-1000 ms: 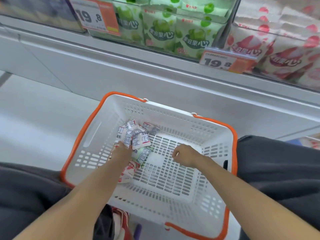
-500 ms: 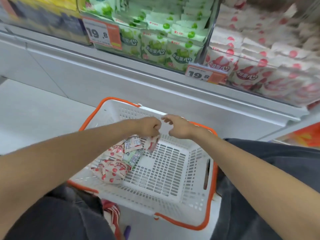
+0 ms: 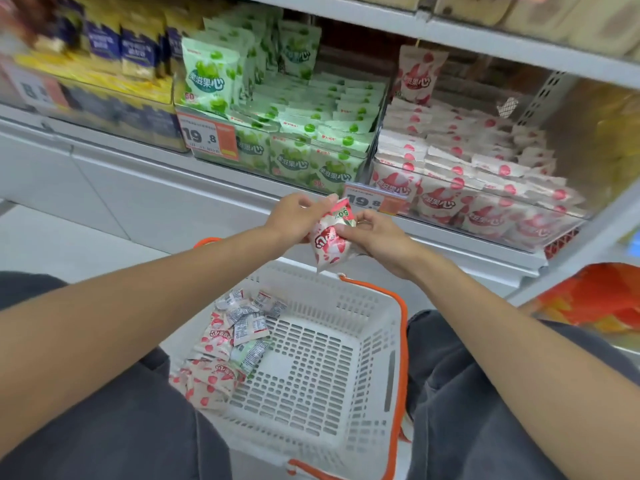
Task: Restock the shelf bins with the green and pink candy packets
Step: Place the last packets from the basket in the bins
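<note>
Above basket [image 3: 374,327], both hands now raised, L hand [image 3: 294,216] & R hand [image 3: 377,233] grip pink packets [image 3: 329,237]

Left hand [image 3: 294,216]: raised in front of the shelf edge, fingers pinching the top of a pink packet [image 3: 330,239].
Right hand [image 3: 379,237]: gripping the same packet from the other side.
Basket [image 3: 377,344]: white with orange rim, down between the knees, a small heap of loose packets [image 3: 228,344] in its left part.
Green bin [image 3: 304,112]: stacked with green packets, price tag [image 3: 207,136] at front left.
Pink bin [image 3: 474,174]: right of the green one, filled with pink packets.
</note>
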A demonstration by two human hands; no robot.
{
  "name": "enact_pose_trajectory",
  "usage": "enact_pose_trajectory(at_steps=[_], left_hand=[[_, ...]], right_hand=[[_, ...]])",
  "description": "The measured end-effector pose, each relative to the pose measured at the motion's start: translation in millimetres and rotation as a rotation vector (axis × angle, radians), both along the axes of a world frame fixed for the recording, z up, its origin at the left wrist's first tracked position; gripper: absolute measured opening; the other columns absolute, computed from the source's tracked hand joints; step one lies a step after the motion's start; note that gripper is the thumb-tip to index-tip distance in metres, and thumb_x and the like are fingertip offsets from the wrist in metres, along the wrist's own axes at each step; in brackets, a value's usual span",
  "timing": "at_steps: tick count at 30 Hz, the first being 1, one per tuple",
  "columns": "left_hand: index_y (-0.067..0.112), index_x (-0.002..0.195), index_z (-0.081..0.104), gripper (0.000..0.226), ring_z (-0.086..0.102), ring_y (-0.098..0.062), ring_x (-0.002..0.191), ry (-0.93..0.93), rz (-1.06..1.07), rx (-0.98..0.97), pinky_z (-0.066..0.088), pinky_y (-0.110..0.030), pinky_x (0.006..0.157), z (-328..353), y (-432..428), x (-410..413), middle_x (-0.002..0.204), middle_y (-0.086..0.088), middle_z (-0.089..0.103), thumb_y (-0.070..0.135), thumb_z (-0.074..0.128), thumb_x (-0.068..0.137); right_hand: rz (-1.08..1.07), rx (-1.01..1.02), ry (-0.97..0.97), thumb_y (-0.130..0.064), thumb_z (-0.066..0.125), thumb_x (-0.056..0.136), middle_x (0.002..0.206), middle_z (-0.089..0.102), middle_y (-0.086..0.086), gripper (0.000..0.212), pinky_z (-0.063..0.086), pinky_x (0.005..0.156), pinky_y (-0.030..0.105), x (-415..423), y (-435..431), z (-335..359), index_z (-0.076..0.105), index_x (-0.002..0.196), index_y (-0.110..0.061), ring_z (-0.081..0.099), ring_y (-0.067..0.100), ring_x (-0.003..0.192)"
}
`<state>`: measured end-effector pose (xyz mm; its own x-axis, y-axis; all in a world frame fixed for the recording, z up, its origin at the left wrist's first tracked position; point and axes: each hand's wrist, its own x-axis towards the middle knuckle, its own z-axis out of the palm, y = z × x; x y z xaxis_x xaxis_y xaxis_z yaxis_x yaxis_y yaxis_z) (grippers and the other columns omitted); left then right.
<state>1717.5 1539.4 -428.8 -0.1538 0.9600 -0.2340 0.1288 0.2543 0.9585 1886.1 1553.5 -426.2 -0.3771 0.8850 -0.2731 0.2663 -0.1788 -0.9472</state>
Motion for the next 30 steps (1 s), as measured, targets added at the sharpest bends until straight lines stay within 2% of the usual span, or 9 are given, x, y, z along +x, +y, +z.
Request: enact_pose_trajectory(at_steps=[4, 8, 11, 13, 15, 18, 21, 26, 30], left_hand=[[0.006, 0.076, 0.062, 0.047, 0.058, -0.021, 0.063, 0.157, -0.095, -0.019, 0.053, -0.03, 0.067, 1, 0, 2, 0.071, -0.011, 0.062, 0.05, 0.058, 0.093], [0.008, 0.104, 0.067, 0.034, 0.065, -0.021, 0.074, -0.114, 0.085, -0.154, 0.057, -0.029, 0.064, 4, -1, 7, 0.094, -0.012, 0.07, 0.038, 0.05, 0.1], [0.011, 0.135, 0.046, 0.045, 0.056, -0.021, 0.103, 0.066, -0.032, -0.142, 0.051, -0.03, 0.077, 0, -4, 5, 0.126, -0.008, 0.055, 0.018, 0.06, 0.093], [0.017, 0.141, 0.041, 0.06, 0.048, -0.019, 0.121, 0.18, -0.19, -0.045, 0.04, -0.03, 0.091, 5, -8, 5, 0.137, -0.002, 0.048, 0.009, 0.064, 0.087], [0.02, 0.125, 0.059, 0.039, 0.059, -0.02, 0.112, 0.054, -0.347, -0.051, 0.047, -0.033, 0.093, 9, -11, 8, 0.126, -0.007, 0.063, 0.013, 0.06, 0.086], [0.017, 0.113, 0.062, 0.025, 0.066, -0.022, 0.092, -0.139, -0.32, -0.12, 0.055, -0.034, 0.082, 16, -14, 14, 0.105, -0.009, 0.069, 0.022, 0.041, 0.099], [0.008, 0.11, 0.063, 0.044, 0.068, -0.028, 0.099, 0.065, -0.237, 0.049, 0.053, -0.039, 0.089, 14, -6, 16, 0.105, -0.011, 0.071, 0.046, 0.042, 0.101], [0.014, 0.072, 0.042, 0.046, 0.04, -0.016, 0.064, 0.275, -0.043, 0.246, 0.031, -0.034, 0.062, 19, -1, 20, 0.068, 0.001, 0.042, 0.051, 0.039, 0.1], [0.015, 0.062, 0.036, 0.054, 0.038, -0.02, 0.058, 0.398, 0.016, 0.307, 0.027, -0.036, 0.057, 22, 6, 21, 0.059, -0.001, 0.039, 0.051, 0.037, 0.101]], right_hand=[[0.003, 0.059, 0.014, -0.017, 0.071, 0.087, 0.091, 0.071, 0.012, 0.023, 0.054, 0.071, 0.031, 0, -3, 15, 0.057, 0.103, -0.009, 0.067, 0.017, 0.074], [-0.102, -0.076, 0.103, -0.014, 0.079, 0.079, 0.096, 0.072, 0.01, 0.035, 0.057, 0.063, 0.029, 3, -3, 27, 0.057, 0.107, -0.013, 0.069, 0.018, 0.073], [-0.104, 0.208, -0.189, -0.003, 0.077, 0.077, 0.092, 0.071, 0.011, 0.028, 0.057, 0.067, 0.034, 9, 0, 31, 0.062, 0.1, -0.011, 0.065, 0.016, 0.068], [0.095, 0.409, -0.437, -0.007, 0.075, 0.077, 0.089, 0.072, 0.006, 0.029, 0.055, 0.069, 0.033, 13, -1, 38, 0.066, 0.104, -0.014, 0.065, 0.015, 0.072], [0.183, 0.375, -0.436, -0.009, 0.076, 0.078, 0.09, 0.073, 0.005, 0.036, 0.054, 0.071, 0.031, 16, -2, 42, 0.065, 0.112, -0.016, 0.067, 0.014, 0.077], [0.014, 0.245, -0.21, -0.012, 0.077, 0.081, 0.093, 0.071, 0.011, 0.038, 0.053, 0.067, 0.026, 17, 0, 43, 0.06, 0.114, -0.013, 0.069, 0.017, 0.08], [-0.114, 0.175, -0.038, -0.017, 0.076, 0.082, 0.098, 0.069, 0.012, 0.037, 0.053, 0.066, 0.023, 12, -1, 41, 0.057, 0.113, -0.011, 0.069, 0.016, 0.08], [-0.096, -0.009, 0.08, -0.009, 0.073, 0.084, 0.084, 0.074, 0.008, 0.016, 0.058, 0.064, 0.026, 11, -5, 45, 0.066, 0.097, -0.004, 0.071, 0.017, 0.071], [-0.14, -0.025, 0.1, -0.006, 0.075, 0.081, 0.09, 0.073, 0.014, 0.027, 0.057, 0.063, 0.025, 11, -3, 49, 0.066, 0.104, 0.003, 0.071, 0.019, 0.071]])
